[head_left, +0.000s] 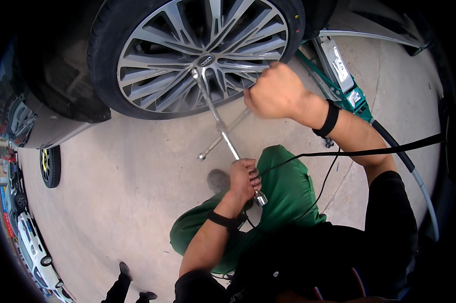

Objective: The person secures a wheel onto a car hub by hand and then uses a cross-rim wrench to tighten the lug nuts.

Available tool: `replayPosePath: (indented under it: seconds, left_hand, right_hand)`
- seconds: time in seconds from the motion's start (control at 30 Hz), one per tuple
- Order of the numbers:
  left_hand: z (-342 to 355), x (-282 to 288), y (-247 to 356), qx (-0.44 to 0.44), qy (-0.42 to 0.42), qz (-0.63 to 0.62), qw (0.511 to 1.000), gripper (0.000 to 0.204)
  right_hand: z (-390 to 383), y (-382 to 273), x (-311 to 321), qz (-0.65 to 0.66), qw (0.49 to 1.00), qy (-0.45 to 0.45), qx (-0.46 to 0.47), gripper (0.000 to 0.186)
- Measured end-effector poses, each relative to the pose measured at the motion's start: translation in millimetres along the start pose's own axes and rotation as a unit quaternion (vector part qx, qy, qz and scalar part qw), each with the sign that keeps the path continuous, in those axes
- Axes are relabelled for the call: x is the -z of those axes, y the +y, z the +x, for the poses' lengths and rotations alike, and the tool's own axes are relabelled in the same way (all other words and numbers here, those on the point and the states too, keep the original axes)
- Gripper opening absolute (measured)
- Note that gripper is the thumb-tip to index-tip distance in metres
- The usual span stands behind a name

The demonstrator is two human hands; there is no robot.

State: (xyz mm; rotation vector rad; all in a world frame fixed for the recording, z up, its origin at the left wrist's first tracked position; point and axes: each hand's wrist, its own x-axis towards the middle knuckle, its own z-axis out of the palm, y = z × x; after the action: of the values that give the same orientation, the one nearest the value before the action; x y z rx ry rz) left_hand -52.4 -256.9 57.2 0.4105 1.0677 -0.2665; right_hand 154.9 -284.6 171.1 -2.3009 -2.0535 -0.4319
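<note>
A chrome four-way lug wrench (230,144) slants from the wheel's hub toward me. Its far socket sits at a lug hole beside the center cap of the alloy wheel (162,68). My left hand (244,179) is wrapped round the near end of the long shaft, just above the near socket. My right hand (277,93) is closed in a fist at the upper right end of the cross bar, in front of the tire's lower right side. That bar is smeared by motion, and the fingers' inner side is hidden. The cross bar's other end points down and left, free.
A green floor jack (351,96) with a long handle reaches under the dark car at right. A black cable (374,150) crosses near my right forearm. A loose wheel (50,166) stands at left; parked cars (33,247) and a person's shoes (125,271) are beyond.
</note>
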Motion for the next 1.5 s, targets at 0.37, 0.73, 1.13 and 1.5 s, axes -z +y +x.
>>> replayPosePath:
  seconds: [0.37,0.73,1.13,1.5]
  left_hand:
    - [8,6,11,0.007,-0.022,-0.017,1.000,0.037]
    - [17,10,8,0.021,-0.014,-0.028,0.999,0.036]
    - [21,-4,10,0.002,-0.021,-0.023,1.000,0.035]
    - [17,-7,1,0.001,0.028,-0.060,0.998,0.031]
  right_hand:
    - [15,4,-14,-0.011,0.997,0.074,0.017,0.038]
    - [60,-34,130,-0.059,0.979,0.193,0.027,0.031]
    - [22,12,0,-0.019,0.996,0.016,-0.081,0.043]
    - [71,-47,150,-0.034,0.964,0.243,0.104,0.032]
